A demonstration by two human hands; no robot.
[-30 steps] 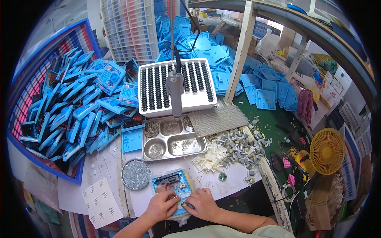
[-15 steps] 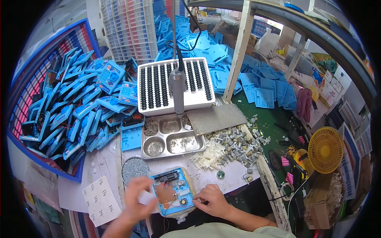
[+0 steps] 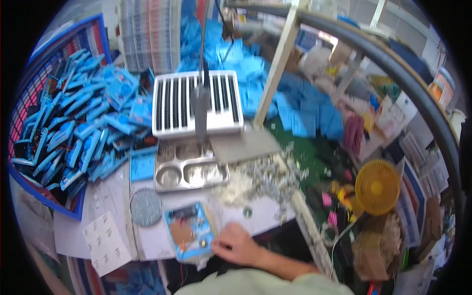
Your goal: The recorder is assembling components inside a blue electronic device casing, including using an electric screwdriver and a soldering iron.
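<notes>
In front of me lies an open blue plastic casing point(image 3: 202, 225). Inside it are a brown board point(image 3: 183, 234), a dark part along the top, small metal pieces and wires. Something pale lies under the casing and sticks out along its right and lower edges. My right hand point(image 3: 238, 244) is at the casing's lower right edge, fingers curled and closed against it; motion blurs the fingertips. My left hand is out of view. Just left of the casing stands a round dish of small grey metal parts point(image 3: 146, 207).
A compartmented steel tray point(image 3: 162, 187) sits behind the casing, below a white tray of black parts point(image 3: 162, 129). A grey electric screwdriver point(image 3: 200, 113) hangs above. White and grey pieces point(image 3: 265, 179) are heaped to the right. A blue crate point(image 3: 51, 202) of casings stands left; a yellow fan point(image 3: 377, 187) is at right.
My left hand, which was over the casing's left side with something white, has left the view. The whole scene has shifted left and is blurred. My right hand stays at the casing's edge.
</notes>
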